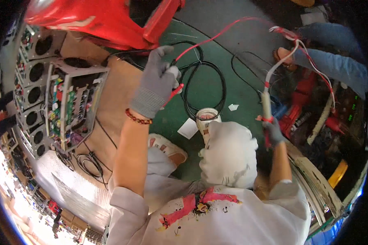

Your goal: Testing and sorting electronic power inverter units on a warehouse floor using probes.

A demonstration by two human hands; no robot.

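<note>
My left hand (pixel 151 83), in a grey glove, is closed around a black piece (pixel 173 62) on a thin red wire (pixel 216 34), with a red-handled tool (pixel 175 93) in or beside it. My gloved right hand (pixel 274 132) is closed around the lower part of a pale cylindrical piece (pixel 266 104) with red at its end; its fingertips are partly hidden. A white cable (pixel 280 63) runs up from that piece to red-and-white leads (pixel 290 34). Coiled black cables (pixel 221 77) lie on the green floor (pixel 245 87) beyond my hands.
Open metal units with circuit boards and fans (pixel 75 102) stand on cardboard (pixel 110 94) at left. A large red object (pixel 90 16) is at upper left. Another person's denim-clad limb (pixel 331 69) is at upper right. Red tools (pixel 304 85) and worn rails (pixel 315 179) crowd the right.
</note>
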